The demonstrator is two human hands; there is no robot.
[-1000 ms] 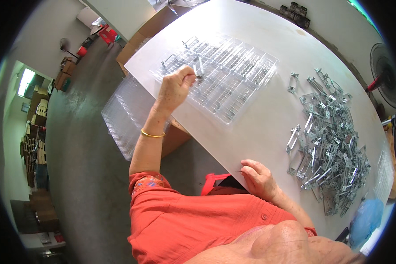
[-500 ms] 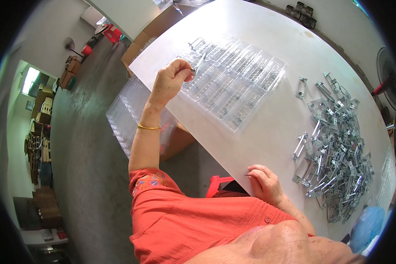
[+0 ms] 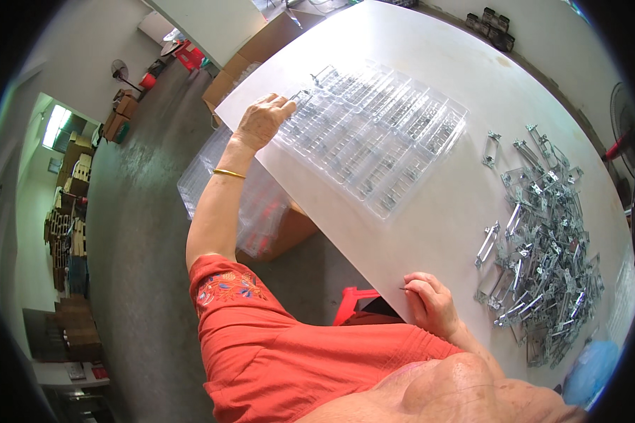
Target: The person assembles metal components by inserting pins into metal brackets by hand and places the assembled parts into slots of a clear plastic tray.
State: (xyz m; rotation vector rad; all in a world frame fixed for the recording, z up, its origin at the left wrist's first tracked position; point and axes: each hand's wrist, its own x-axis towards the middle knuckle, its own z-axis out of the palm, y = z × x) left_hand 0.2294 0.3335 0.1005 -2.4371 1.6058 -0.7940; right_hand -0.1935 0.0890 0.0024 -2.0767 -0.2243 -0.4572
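My left hand (image 3: 263, 121), a gold bangle on its wrist, reaches over the far left end of a clear plastic tray (image 3: 363, 202). Its fingers are closed on a small metal bracket (image 3: 300, 96) at the tray's edge. Metal parts lie in several of the tray's long compartments. Another bracket (image 3: 324, 73) sticks up at the tray's far corner. Close to the table's near edge, my right hand (image 3: 432, 304) pinches a thin dark piece (image 3: 403, 287), too small to name. To its right lies a big heap of metal brackets (image 3: 543, 247).
The white table (image 3: 430, 247) has a slanting left edge. Stacked clear trays (image 3: 215, 169) stand below it, near a cardboard box (image 3: 289, 229). A red stool (image 3: 353, 303) touches the near edge. A blue plastic bag (image 3: 591, 370) lies at right; a fan (image 3: 621, 116) stands beyond.
My left hand has moved left and lowered the bracket toward the tray's far left end. My right hand keeps its pinch; the whole view has shifted slightly.
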